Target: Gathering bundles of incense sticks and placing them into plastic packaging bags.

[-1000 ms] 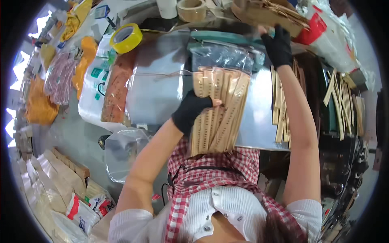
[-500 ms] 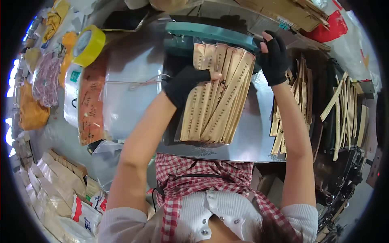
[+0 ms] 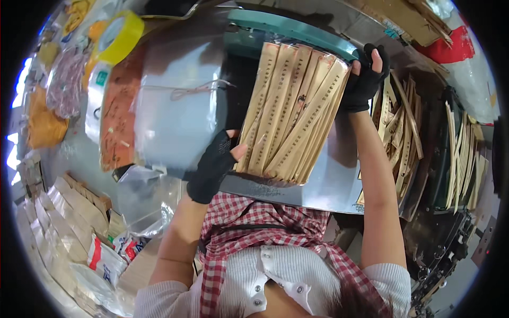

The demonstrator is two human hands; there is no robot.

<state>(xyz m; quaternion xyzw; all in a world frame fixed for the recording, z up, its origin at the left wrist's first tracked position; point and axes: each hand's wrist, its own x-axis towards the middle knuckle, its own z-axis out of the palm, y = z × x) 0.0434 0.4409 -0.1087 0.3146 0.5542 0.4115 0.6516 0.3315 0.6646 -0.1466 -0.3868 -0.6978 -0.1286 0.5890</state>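
Over the grey work surface lies a clear plastic bag of flat tan wooden strips [image 3: 289, 111], printed with rows of dark characters. The strips lean at slight angles, one crossing over others. My left hand [image 3: 212, 167], in a black fingerless glove, holds the bag's lower left edge, thumb and a finger showing. At its upper right corner my right hand [image 3: 366, 79], gloved the same way, grips the edge; some of its fingers are hidden. The bag's far end lies against a long teal bar [image 3: 286, 24].
A clear plastic sheet stack [image 3: 180, 100] with a pinkish cord lies left. Beside it are an orange marked board [image 3: 122, 111] and a yellow tape roll [image 3: 119, 37]. Loose strips [image 3: 403, 122] stand at right, with more in a dark holder [image 3: 461, 153]. Empty clear bags [image 3: 146, 193] lie near left.
My left hand has moved from the top of the strips down to the bag's lower left edge. My right hand has closed in on the upper right corner. The view has shifted slightly.
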